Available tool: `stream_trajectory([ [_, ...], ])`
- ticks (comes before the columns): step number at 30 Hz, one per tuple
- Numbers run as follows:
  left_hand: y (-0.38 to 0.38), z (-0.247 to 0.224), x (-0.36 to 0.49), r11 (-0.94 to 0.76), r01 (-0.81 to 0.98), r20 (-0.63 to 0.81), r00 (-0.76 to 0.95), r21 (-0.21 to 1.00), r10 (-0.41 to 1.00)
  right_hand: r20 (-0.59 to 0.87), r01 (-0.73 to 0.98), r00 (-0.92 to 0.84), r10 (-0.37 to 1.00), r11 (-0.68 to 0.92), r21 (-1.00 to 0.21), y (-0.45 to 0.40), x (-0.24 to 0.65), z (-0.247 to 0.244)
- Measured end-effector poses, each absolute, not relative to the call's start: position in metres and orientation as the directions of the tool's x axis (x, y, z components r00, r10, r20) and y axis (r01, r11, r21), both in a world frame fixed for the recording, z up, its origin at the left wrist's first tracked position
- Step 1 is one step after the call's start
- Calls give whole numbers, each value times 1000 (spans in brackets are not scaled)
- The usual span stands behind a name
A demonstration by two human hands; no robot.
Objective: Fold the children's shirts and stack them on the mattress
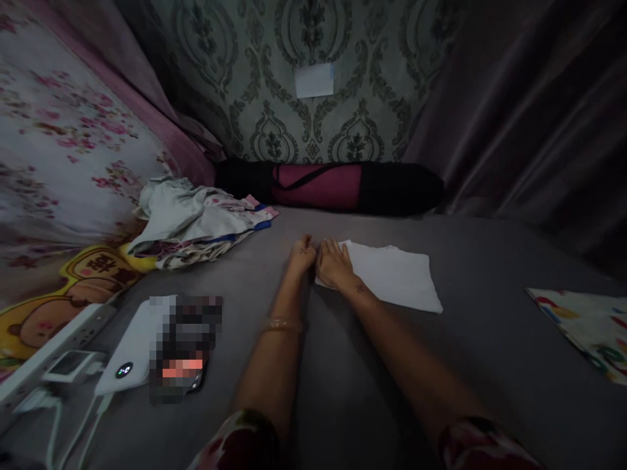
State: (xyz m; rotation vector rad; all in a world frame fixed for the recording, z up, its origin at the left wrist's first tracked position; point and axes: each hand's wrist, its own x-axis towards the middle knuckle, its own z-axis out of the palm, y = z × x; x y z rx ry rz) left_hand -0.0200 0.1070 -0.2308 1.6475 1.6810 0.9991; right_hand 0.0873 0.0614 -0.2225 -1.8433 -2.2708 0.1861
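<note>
A folded white cloth [399,277] lies flat on the grey bed sheet. My right hand [335,262] rests palm down over its left end, fingers stretched out and pointing away from me. Close beside it, just past the cloth's left edge, is my left hand [302,254]. Its fingers are curled in, and whatever they may hold is hidden. A bracelet [281,324] circles my left forearm.
A heap of clothes [196,219] sits at the back left. Nearer on the left are a power strip [59,359], a white power bank [134,346] with cables and a blurred-out phone [183,346]. A black and maroon long bag [318,186] lies along the wall; patterned cloth [588,326] lies right.
</note>
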Motion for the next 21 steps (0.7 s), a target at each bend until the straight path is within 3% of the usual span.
stream_trajectory([
  [9,106,-236,-10,-106,563,153,-36,820,988,50,939,-252,966,257,-230,56,76,-240],
  [15,103,-234,3,-139,590,169,4,795,986,41,881,-223,974,220,-419,61,111,-221],
  [21,86,-234,28,-258,681,229,135,686,964,122,957,-15,992,50,-287,47,177,-215],
])
